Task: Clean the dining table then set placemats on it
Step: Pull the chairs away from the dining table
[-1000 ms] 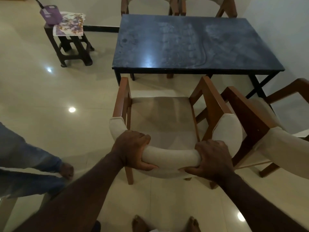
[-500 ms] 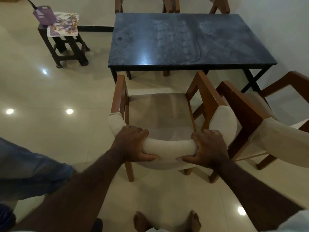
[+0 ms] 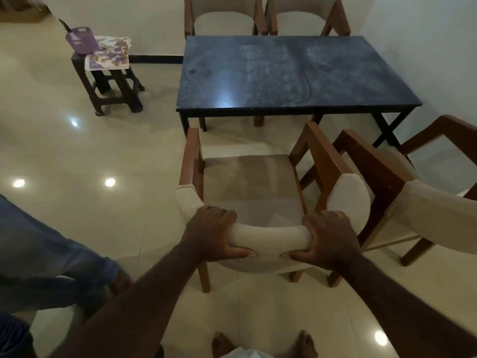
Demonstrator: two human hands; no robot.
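The person stands behind a wooden armchair [image 3: 247,184] and has both hands on its curved, cream-padded backrest [image 3: 271,237]. The left hand [image 3: 209,233] grips the left part of the pad, fingers wrapped over the top and thumb pressed in underneath. The right hand [image 3: 327,241] grips the right part in the same way. The two hands are apart, with a bare stretch of cushion between them. The person's bare feet [image 3: 224,344] stand on the glossy cream floor [image 3: 77,156] just behind the chair.

The chair faces the dining table, its seat out in front of the near long edge. The dark stone tabletop [image 3: 284,73] has dull, smeared streaks across its middle and right side and a small dark spot near its far left corner. A second armchair [image 3: 374,171] stands just to the right of the gripped one, turned at an angle. Two more chairs [image 3: 222,19] are on the far side of the table by the wall.

The placemats [image 3: 111,56], flat sheets with a purple floral print, lie on a small dark stool [image 3: 113,86] well to the left of the table. On them, at the far left corner, sits a purple container [image 3: 81,40]. It has a pale label, but the writing on it is too small to read.

At the left edge, another person's legs in blue jeans [image 3: 46,257] show, blurred.
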